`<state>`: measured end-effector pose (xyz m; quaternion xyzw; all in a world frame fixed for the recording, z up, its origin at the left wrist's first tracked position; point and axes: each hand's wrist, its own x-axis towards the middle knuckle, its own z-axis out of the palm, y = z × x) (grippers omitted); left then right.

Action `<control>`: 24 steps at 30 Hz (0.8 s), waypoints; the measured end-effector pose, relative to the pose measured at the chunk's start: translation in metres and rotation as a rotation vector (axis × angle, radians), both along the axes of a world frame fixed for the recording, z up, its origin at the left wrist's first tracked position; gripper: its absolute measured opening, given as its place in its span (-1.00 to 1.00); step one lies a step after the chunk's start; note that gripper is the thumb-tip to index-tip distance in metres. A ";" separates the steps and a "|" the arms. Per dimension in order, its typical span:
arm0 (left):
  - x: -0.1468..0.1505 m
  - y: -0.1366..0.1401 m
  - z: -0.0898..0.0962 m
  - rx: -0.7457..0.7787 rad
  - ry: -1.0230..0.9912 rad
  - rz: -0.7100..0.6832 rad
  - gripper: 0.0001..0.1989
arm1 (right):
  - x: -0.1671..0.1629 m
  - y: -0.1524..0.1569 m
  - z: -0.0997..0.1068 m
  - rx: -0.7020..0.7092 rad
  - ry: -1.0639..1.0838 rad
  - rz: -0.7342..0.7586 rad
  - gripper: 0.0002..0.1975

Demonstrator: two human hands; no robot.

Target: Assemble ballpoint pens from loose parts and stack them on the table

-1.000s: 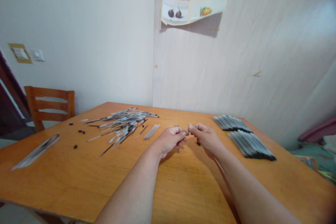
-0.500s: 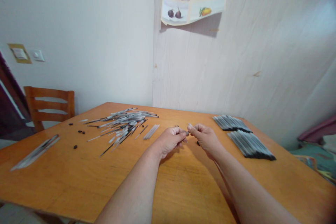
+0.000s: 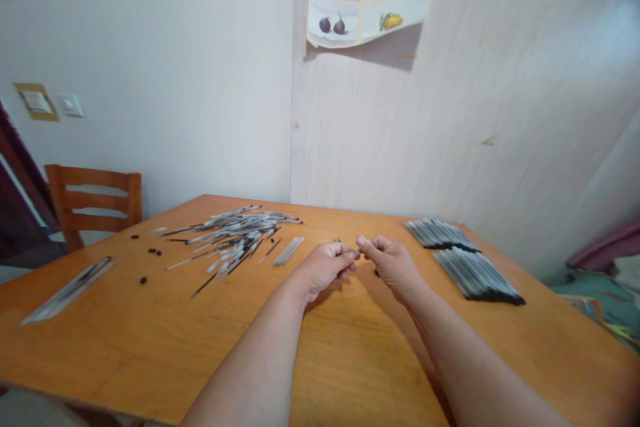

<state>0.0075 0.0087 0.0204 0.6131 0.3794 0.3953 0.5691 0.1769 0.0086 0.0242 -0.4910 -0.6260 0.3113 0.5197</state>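
Over the middle of the table my left hand (image 3: 327, 267) is closed, thumb against fingers, on what looks like a pen, mostly hidden. Its small grey-dark end (image 3: 357, 254) shows at the fingertips. Close beside it on the right, my right hand (image 3: 393, 263) pinches thumb and forefinger together near that end; whatever lies between them is too small to make out. A black cap-like piece (image 3: 377, 273) rests on the table just under my right hand. Left of my hands lie a few clear pen barrels (image 3: 289, 251) side by side and a loose dark refill (image 3: 271, 251).
A jumbled pile of pen parts (image 3: 240, 233) covers the table's back left. Two neat rows of black-ended pens (image 3: 477, 275) lie at the right. Small black pieces (image 3: 143, 279) and a clear bag (image 3: 67, 293) are at the left. A chair (image 3: 95, 200) stands beyond the table edge.
Hardly anything differs. My right fingertips have shifted very slightly; both hands keep their place and grip.
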 end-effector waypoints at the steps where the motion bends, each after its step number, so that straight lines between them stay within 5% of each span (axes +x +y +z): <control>1: 0.000 0.000 0.000 -0.005 0.001 0.005 -0.57 | 0.000 -0.001 0.001 0.007 -0.004 -0.003 -0.57; 7: -0.001 -0.001 0.002 -0.024 -0.016 0.005 -0.57 | 0.000 -0.004 0.006 -0.040 0.032 0.118 -0.63; 12: 0.000 -0.003 0.004 -0.004 -0.008 0.003 -0.57 | 0.000 -0.002 0.003 -0.022 -0.002 0.016 -0.56; 19: 0.000 -0.004 0.005 -0.013 -0.006 0.013 -0.59 | 0.000 -0.005 0.007 -0.022 -0.006 0.109 -0.58; 24: 0.001 -0.005 0.006 0.008 -0.015 0.010 -0.57 | -0.001 -0.002 0.002 -0.030 -0.012 0.031 -0.58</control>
